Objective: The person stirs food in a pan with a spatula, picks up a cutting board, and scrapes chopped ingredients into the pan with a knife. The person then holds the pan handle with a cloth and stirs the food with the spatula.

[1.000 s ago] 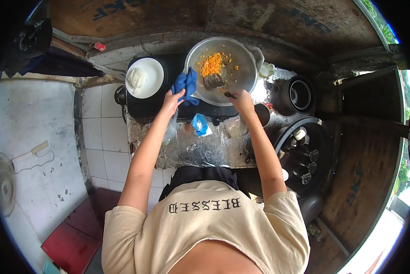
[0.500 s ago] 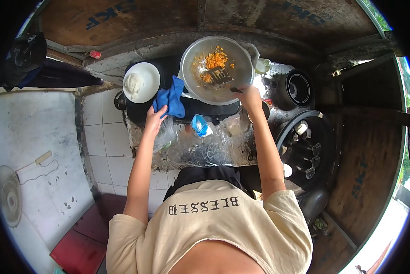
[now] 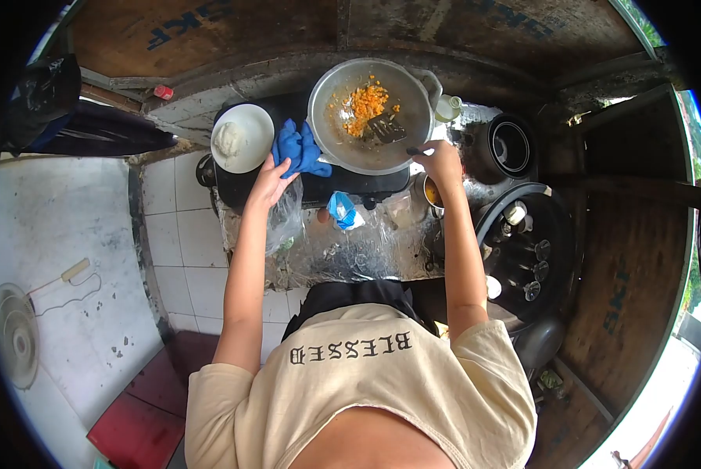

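Observation:
A grey metal wok (image 3: 343, 156) sits on the black stove (image 3: 237, 184), with small orange diced pieces (image 3: 368, 100) in it. My right hand (image 3: 442, 162) is closed round the handle of a dark slotted spatula (image 3: 387, 129), whose head lies in the wok beside the diced pieces. My left hand (image 3: 271, 181) grips a bunched blue cloth (image 3: 297, 148) at the wok's left side; whether the cloth also wraps the wok's handle I cannot tell. Left of the cloth stands a white bowl (image 3: 254, 159) holding a white mound, probably rice.
A blue-and-white packet (image 3: 340, 209) and a clear plastic bag (image 3: 286, 219) lie in front of the stove. To the right are a small cup (image 3: 432, 191), a dark round pot (image 3: 511, 146), a bottle (image 3: 448, 108) and a black basin (image 3: 557, 234) with glasses.
The spatula head has shifted to the right in the wok, and my right hand has moved slightly right. My left hand and the cloth have changed shape and moved up a little.

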`<state>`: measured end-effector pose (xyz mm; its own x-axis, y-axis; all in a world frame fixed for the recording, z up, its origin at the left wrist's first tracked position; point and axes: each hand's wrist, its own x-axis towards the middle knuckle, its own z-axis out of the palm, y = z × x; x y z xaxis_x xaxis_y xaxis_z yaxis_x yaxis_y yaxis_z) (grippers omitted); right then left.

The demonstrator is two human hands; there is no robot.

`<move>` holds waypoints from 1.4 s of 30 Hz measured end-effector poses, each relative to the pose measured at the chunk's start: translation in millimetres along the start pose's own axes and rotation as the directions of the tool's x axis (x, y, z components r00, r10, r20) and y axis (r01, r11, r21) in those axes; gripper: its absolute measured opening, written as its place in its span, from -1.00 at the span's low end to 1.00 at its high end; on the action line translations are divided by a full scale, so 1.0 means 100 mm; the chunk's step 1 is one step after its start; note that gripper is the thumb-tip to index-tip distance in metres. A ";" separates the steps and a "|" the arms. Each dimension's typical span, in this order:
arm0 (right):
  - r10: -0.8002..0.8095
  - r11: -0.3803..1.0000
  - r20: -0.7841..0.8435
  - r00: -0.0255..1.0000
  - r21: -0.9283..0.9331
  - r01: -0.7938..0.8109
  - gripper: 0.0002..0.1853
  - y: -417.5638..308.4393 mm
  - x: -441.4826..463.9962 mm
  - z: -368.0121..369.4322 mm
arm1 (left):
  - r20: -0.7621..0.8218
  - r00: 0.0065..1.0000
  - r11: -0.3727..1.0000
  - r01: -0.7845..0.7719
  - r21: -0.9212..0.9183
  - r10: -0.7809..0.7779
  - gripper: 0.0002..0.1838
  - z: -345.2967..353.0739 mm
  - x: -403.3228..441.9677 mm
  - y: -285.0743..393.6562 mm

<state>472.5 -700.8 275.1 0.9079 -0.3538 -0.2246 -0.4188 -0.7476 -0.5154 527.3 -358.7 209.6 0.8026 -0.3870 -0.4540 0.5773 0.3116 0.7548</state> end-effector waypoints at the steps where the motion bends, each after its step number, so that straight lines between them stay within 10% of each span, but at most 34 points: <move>1: 0.014 1.000 -0.001 1.000 -0.011 -0.014 -0.76 0.01 0.00 0.00 | -0.002 1.000 0.999 0.029 -0.016 -0.029 -0.37 0.02 0.05 -0.03; 11: 0.134 0.940 0.161 0.978 -0.332 -0.075 -0.74 -0.02 0.27 0.16 | -0.069 0.991 0.976 -0.100 0.192 0.115 -0.36 0.16 0.49 -0.39; 15: -0.134 0.988 -0.068 0.989 0.067 0.139 -0.72 -0.15 0.32 0.75 | -0.108 0.991 0.982 -0.057 0.180 0.077 -0.40 0.16 0.48 -0.44; 18: 0.212 0.863 0.130 0.969 0.441 -0.248 -0.71 -0.30 0.29 0.55 | -0.168 0.985 0.987 0.002 0.164 0.026 -0.40 0.21 0.43 -0.34; 21: 0.126 0.948 -0.067 0.990 0.301 -0.100 -0.74 -0.15 0.20 0.31 | -0.191 0.982 0.986 0.029 0.165 0.003 -0.38 0.15 0.39 -0.38; 24: 0.096 0.933 -0.212 0.972 -0.320 -0.162 -0.88 -0.27 0.01 0.03 | -0.239 0.971 0.983 0.028 0.181 0.017 -0.38 0.15 0.41 -0.38; 31: -0.177 0.973 -0.235 0.956 -0.187 0.134 -0.76 -0.01 0.41 0.41 | -0.268 0.962 0.982 -0.001 0.191 0.053 -0.44 0.17 0.47 -0.39; 42: 0.034 0.925 0.000 0.999 -0.379 -0.032 -0.86 -0.13 0.19 0.07 | -0.335 0.941 0.973 0.032 0.227 0.047 -0.53 0.15 0.62 -0.49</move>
<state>495.1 -693.4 272.1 0.8931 -0.3793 -0.2418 -0.4217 -0.8932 -0.1564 546.4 -411.0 151.3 0.8327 -0.0584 -0.5507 0.5538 0.0941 0.8273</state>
